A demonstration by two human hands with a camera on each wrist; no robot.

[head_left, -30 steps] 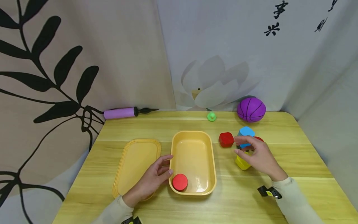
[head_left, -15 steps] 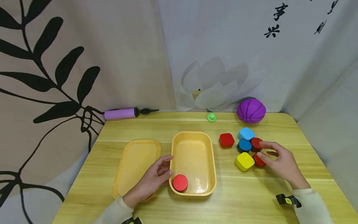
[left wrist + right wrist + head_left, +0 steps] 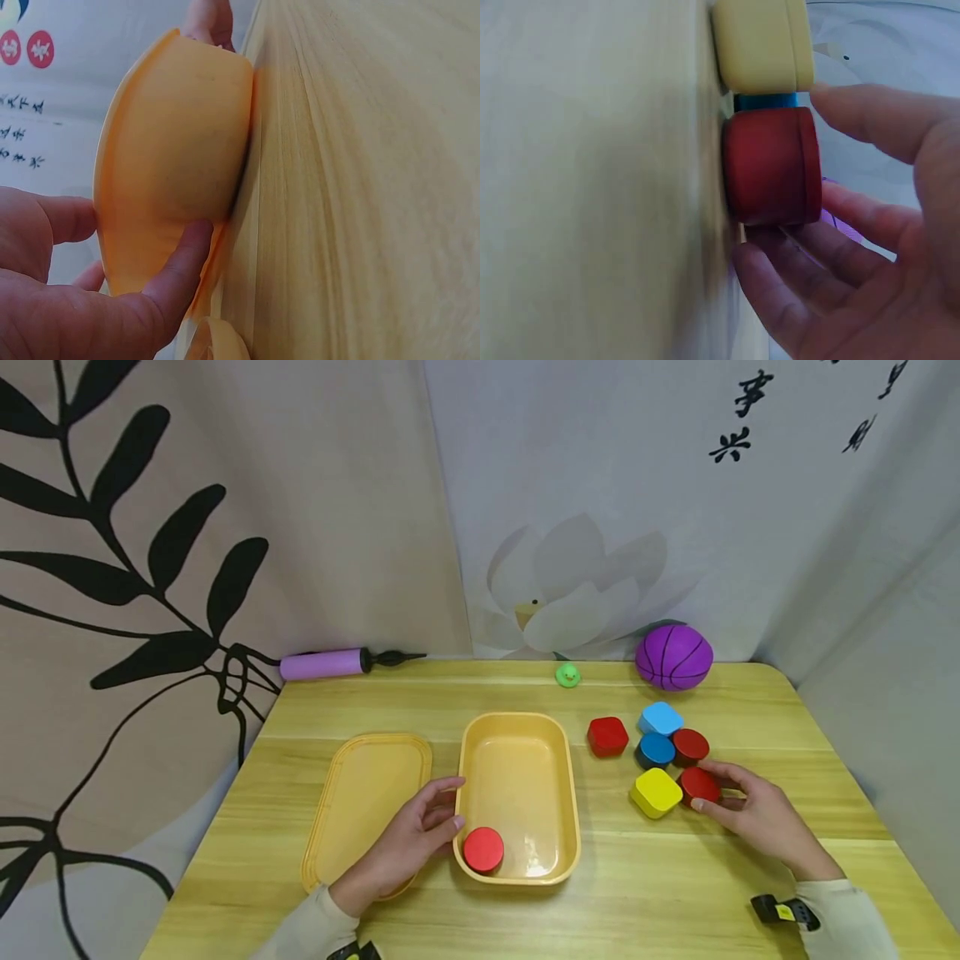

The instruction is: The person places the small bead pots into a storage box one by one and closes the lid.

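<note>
My left hand touches the left side of a shallow yellow plastic box. In the left wrist view, its thumb lies on the box's outer wall and a finger meets the rim. Inside the box, near its front left corner, sits a red round piece. My right hand has its thumb and fingers spread around a red round lidded pot on the table. In the right wrist view, the thumb stands off the pot, by a yellow rounded pot. Some fingers are partly hidden behind the red pot.
Beside the right hand stand another dark red round piece, a dark blue round one, a light blue one and a red angular one. A yellow lid lies left of the box. Along the back are a purple pump, a green toy and a purple ball.
My right hand has moved right and toward me, from over the blue pieces to around the front red pot. The left hand stays at the box.
</note>
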